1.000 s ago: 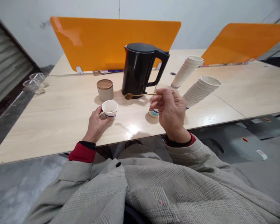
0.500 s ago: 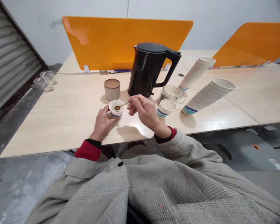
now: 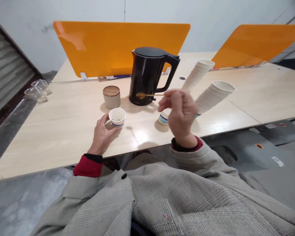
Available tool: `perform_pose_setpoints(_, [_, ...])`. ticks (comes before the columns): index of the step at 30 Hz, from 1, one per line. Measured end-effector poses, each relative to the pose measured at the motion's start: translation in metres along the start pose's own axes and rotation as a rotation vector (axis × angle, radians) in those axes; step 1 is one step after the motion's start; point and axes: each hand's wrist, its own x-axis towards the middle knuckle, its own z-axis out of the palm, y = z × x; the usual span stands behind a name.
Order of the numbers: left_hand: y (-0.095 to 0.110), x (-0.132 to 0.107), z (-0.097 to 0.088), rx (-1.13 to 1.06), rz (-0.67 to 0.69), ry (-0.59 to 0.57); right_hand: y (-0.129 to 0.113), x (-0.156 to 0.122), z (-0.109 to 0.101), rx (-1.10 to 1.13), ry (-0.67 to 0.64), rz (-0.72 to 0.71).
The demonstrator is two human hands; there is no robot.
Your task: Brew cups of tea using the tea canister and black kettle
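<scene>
My left hand [image 3: 103, 135] is closed around a white paper cup [image 3: 118, 122] with blue stripes, which stands on the table; dark bits show inside it. Raised over the table, my right hand [image 3: 180, 111] pinches the handle of a gold spoon [image 3: 140, 95]. The spoon's bowl points left and hangs in front of the black electric kettle [image 3: 145, 77]. Behind my right hand is a second paper cup [image 3: 163, 118], partly hidden. A beige canister [image 3: 112, 101] with a wooden lid stands just beyond the held cup.
Two leaning stacks of paper cups, a nearer stack [image 3: 215, 96] and a farther stack [image 3: 199, 73], are on the right. Clear glass cups [image 3: 36, 95] sit at the table's left edge. An orange divider [image 3: 98, 49] stands behind the kettle.
My right hand has lifted the spoon out of the held cup and moved it right and up. My left hand still holds the cup. The view has shifted slightly.
</scene>
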Motion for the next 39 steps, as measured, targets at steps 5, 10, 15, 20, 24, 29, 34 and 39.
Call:
perform_pose_setpoints(5, [0.002, 0.0, -0.002, -0.014, -0.022, 0.019, 0.048, 0.038, -0.058, -0.323, 0.207, -0.055])
perform_pose_setpoints(10, [0.006, 0.001, -0.003, -0.008, -0.04, 0.019, 0.108, 0.056, -0.079, -0.638, 0.091, 0.209])
perform_pose_setpoints(15, [0.006, -0.001, -0.007, 0.036, -0.036, -0.008, 0.132, 0.056, -0.085, -0.667, 0.005, 0.3])
perform_pose_setpoints(20, [0.005, -0.01, -0.015, -0.101, -0.05, 0.014, 0.091, 0.034, -0.101, -0.884, -0.003, 0.105])
perform_pose_setpoints(24, [-0.001, -0.012, -0.021, -0.16, -0.042, 0.062, 0.042, -0.005, -0.092, -0.873, 0.035, -0.053])
perform_pose_setpoints(29, [-0.016, -0.006, -0.02, 0.258, -0.021, 0.088, 0.044, -0.048, -0.028, -0.617, -0.39, -0.094])
perform_pose_setpoints(34, [-0.018, -0.005, -0.013, 0.623, 0.031, -0.06, 0.068, -0.058, 0.039, -0.829, -0.912, 0.069])
perform_pose_setpoints(39, [-0.006, -0.007, -0.008, 0.819, 0.016, -0.209, 0.065, -0.06, 0.059, -0.923, -1.057, 0.163])
